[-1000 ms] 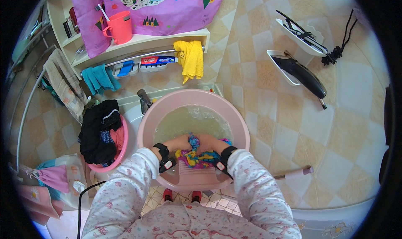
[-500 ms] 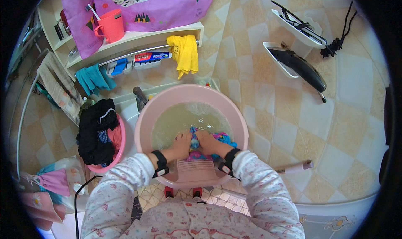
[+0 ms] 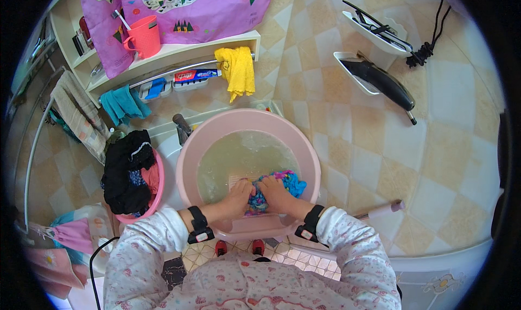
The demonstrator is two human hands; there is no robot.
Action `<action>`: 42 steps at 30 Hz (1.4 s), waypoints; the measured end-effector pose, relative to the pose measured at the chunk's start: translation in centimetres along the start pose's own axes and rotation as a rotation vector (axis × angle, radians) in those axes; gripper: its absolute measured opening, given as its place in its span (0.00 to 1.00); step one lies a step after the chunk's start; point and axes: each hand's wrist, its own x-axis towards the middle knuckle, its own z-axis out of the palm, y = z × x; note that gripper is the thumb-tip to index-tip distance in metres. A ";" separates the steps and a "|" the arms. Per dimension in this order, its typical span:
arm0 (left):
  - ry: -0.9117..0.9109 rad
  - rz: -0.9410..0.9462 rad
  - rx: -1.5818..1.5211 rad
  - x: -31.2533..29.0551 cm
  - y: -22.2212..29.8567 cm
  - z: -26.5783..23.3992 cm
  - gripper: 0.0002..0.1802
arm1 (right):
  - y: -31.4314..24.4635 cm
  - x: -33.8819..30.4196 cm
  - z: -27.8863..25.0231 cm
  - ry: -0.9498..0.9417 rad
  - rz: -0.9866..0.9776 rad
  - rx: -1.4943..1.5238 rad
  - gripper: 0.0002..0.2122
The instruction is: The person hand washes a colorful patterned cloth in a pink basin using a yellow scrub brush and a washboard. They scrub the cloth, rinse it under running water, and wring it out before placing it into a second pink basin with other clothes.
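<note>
A large pink basin (image 3: pixel 187 171) holds cloudy, greyish water. At its near side lies a wet, bunched blue, pink and purple cloth (image 3: pixel 293 184), partly on a ribbed washboard (image 3: pixel 255 223) built into the basin wall. My left hand (image 3: pixel 237 196) grips the left end of the cloth with curled fingers. Close beside it, my right hand (image 3: pixel 275 195) is closed over the middle of the same cloth. A loose part of the cloth spreads out to the right of my right hand. Both wrists wear black bands.
Left of the basin, a smaller pink tub (image 3: pixel 159 188) is heaped with dark clothes (image 3: pixel 122 174). Behind it is a metal faucet (image 3: pixel 182 126). A shelf (image 3: pixel 179 52) carries a red mug (image 3: pixel 144 37), with a yellow cloth (image 3: pixel 236 74) hanging below. A black hair dryer (image 3: pixel 380 82) sits in a wall holder.
Both hands have drawn nearer to me, bringing the cloth toward the basin's near rim. More of the cloth shows on the right.
</note>
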 end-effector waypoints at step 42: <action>-0.061 -0.179 0.268 0.3 -4.2 3.6 0.15 | 1.7 3.0 2.0 -0.161 -0.042 0.060 0.36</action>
